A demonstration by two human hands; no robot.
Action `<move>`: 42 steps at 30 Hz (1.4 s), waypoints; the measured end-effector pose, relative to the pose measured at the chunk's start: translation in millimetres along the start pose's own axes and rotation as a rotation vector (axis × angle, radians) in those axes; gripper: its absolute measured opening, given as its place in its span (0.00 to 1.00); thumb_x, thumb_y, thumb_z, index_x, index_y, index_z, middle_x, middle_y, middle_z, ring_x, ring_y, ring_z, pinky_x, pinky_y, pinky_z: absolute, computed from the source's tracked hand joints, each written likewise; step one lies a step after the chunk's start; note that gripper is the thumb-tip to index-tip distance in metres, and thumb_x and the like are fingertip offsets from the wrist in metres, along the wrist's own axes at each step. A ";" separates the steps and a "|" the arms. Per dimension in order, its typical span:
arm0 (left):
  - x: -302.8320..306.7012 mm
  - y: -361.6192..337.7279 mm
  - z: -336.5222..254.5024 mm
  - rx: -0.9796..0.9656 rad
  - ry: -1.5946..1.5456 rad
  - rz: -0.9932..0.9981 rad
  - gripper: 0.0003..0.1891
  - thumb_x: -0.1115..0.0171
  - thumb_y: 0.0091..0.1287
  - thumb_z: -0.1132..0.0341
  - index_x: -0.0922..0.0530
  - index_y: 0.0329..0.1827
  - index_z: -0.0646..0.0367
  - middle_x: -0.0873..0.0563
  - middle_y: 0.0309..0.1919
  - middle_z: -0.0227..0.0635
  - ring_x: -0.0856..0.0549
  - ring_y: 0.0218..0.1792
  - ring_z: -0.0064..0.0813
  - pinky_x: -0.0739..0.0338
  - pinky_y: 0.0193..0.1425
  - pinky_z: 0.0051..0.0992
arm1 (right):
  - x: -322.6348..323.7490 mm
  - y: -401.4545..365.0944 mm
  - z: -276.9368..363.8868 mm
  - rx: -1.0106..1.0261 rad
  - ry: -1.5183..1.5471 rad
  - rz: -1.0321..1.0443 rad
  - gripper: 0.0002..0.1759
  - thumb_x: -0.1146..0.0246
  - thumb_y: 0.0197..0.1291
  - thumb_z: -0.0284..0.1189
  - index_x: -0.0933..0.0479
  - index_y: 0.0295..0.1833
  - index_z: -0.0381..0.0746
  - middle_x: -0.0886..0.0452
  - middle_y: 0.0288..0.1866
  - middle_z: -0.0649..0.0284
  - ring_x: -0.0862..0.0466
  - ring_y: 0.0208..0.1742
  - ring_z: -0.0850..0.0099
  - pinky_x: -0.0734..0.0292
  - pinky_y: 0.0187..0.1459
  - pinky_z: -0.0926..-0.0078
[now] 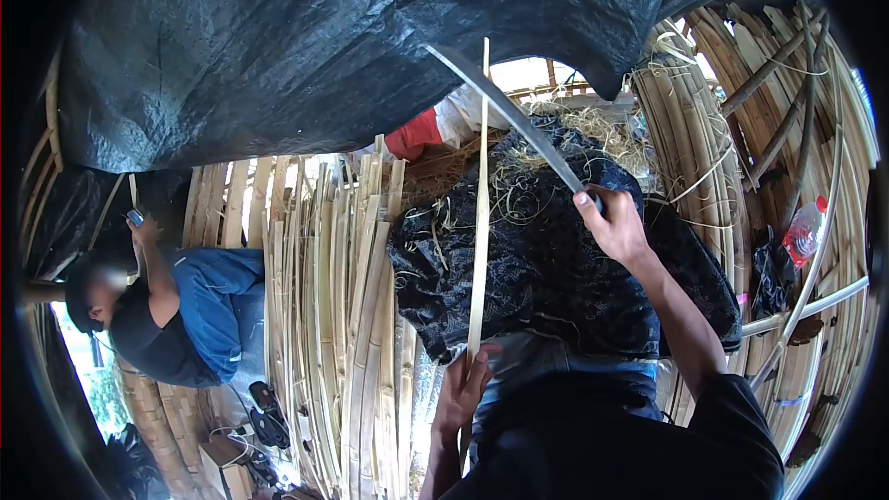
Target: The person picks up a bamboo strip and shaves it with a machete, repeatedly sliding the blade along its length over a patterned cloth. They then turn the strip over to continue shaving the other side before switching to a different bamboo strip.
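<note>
My right hand point(613, 224) is closed round the handle of a long, slightly curved blade point(519, 118), which points up and to the left. The blade's far part crosses near the top of a thin pale bamboo strip point(482, 231); whether they touch I cannot tell. Low in the middle, my left hand point(461, 389) grips that strip, which stands nearly upright in view. Dark patterned cloth point(546, 259) covers my lap, with thin curled shavings point(519, 187) scattered on it.
Many split bamboo strips point(356, 315) lie to the left, with more bundles point(690, 120) at the right. A seated person point(176, 315) is at the far left. Black sheeting point(269, 46) hangs overhead. A plastic bottle point(807, 230) is at the right.
</note>
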State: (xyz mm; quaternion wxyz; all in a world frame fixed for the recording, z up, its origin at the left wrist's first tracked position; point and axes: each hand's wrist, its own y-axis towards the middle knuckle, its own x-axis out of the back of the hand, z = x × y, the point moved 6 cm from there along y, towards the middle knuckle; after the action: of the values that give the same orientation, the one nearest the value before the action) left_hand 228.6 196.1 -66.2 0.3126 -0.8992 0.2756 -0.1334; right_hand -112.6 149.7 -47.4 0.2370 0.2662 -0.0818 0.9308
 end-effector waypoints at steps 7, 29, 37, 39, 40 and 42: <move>2.7 1.5 -12.9 -0.096 -0.042 -0.049 0.21 0.55 0.82 0.51 0.27 0.60 0.60 0.29 0.17 0.25 0.34 0.16 0.11 0.42 0.20 0.18 | -13.7 -8.7 14.7 0.167 -0.165 0.102 0.29 0.36 0.65 0.53 0.17 0.34 0.34 0.27 0.15 0.52 0.18 0.23 0.49 0.23 0.32 0.57; 10.1 8.2 -10.3 -0.242 0.052 -0.241 0.09 0.43 0.78 0.63 0.27 0.47 0.61 0.28 0.24 0.26 0.30 0.23 0.16 0.35 0.26 0.23 | -118.0 -77.2 52.7 0.507 -0.328 0.510 0.36 0.38 0.58 0.66 0.16 0.37 0.39 0.22 0.15 0.55 0.15 0.21 0.55 0.18 0.28 0.58; 11.7 23.1 -11.5 -0.487 0.339 -0.238 0.09 0.50 0.79 0.67 0.27 0.53 0.64 0.17 0.31 0.51 0.19 0.30 0.53 0.27 0.32 0.41 | -123.2 -72.5 49.2 0.481 -0.449 0.553 0.38 0.40 0.60 0.66 0.16 0.38 0.37 0.19 0.18 0.54 0.14 0.23 0.56 0.16 0.30 0.59; 12.7 23.4 -3.4 -0.213 0.352 -0.225 0.11 0.49 0.79 0.65 0.26 0.51 0.65 0.17 0.29 0.51 0.18 0.30 0.54 0.28 0.33 0.46 | -126.1 -71.5 47.9 0.463 -0.487 0.572 0.38 0.40 0.60 0.66 0.16 0.39 0.37 0.19 0.18 0.54 0.14 0.23 0.56 0.16 0.30 0.59; 13.6 23.0 -5.1 -0.333 0.499 -0.335 0.11 0.48 0.79 0.64 0.26 0.50 0.65 0.17 0.28 0.52 0.18 0.29 0.54 0.28 0.33 0.47 | -127.7 -69.9 45.1 0.437 -0.485 0.562 0.38 0.41 0.61 0.66 0.16 0.39 0.37 0.19 0.18 0.54 0.13 0.23 0.55 0.16 0.30 0.57; 7.7 17.4 -9.3 -0.640 0.916 -0.548 0.12 0.46 0.78 0.63 0.26 0.47 0.67 0.17 0.26 0.52 0.19 0.26 0.54 0.27 0.31 0.48 | -128.9 -66.8 47.0 0.424 -0.491 0.566 0.37 0.41 0.61 0.66 0.16 0.40 0.37 0.18 0.18 0.53 0.13 0.23 0.55 0.16 0.30 0.56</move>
State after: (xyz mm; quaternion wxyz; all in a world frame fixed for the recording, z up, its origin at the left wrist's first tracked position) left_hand 223.8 175.7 -69.6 -0.1679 -0.8379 0.1672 -0.4918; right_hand 37.4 143.7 -74.8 -0.1139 0.4897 -0.0127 0.8643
